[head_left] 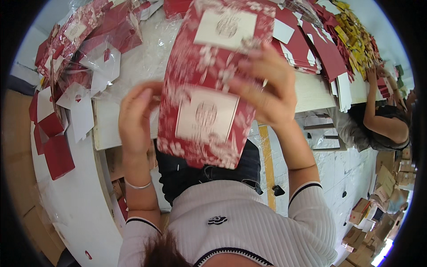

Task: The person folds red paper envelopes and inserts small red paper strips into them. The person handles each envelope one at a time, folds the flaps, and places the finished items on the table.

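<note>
1. Holding a red floral box (pixel 209 80) between them, both hands grip it above the white table (pixel 111 129).
2. The left hand (pixel 135 118) clasps the box's left edge low down; the right hand (pixel 271 86) wraps its right edge, fingers spread across the face.
3. The box's long axis runs away from the person, its near end over the table's front edge.
4. Both hands sit equally close to it.
</note>
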The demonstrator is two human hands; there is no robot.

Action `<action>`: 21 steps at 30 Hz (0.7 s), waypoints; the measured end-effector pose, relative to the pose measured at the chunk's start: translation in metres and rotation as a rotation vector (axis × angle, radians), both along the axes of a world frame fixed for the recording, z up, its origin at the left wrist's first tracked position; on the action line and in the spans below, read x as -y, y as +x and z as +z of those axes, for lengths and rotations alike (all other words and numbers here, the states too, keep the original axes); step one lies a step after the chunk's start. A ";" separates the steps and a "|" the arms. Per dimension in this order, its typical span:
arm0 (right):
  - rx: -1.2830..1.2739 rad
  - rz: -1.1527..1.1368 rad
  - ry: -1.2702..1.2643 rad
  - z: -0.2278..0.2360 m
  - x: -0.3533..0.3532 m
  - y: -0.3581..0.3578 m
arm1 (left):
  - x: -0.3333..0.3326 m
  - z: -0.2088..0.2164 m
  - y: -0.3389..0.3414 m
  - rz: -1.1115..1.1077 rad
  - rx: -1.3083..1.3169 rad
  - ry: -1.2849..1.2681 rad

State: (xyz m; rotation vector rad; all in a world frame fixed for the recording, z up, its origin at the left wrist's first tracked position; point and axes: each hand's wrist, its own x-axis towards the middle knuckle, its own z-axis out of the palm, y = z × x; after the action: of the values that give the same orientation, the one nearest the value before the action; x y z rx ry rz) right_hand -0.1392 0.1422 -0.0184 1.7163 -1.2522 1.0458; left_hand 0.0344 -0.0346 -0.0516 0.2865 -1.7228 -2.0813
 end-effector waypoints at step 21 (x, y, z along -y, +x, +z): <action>0.759 0.119 0.794 -0.018 0.008 0.030 | -0.065 -0.021 -0.028 0.311 0.009 -0.005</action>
State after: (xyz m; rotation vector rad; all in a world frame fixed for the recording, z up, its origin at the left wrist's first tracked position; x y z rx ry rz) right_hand -0.1089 0.1343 -0.0360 2.0409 -2.2986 1.4666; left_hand 0.0059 0.0309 -0.0725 0.5276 -1.5737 -1.8523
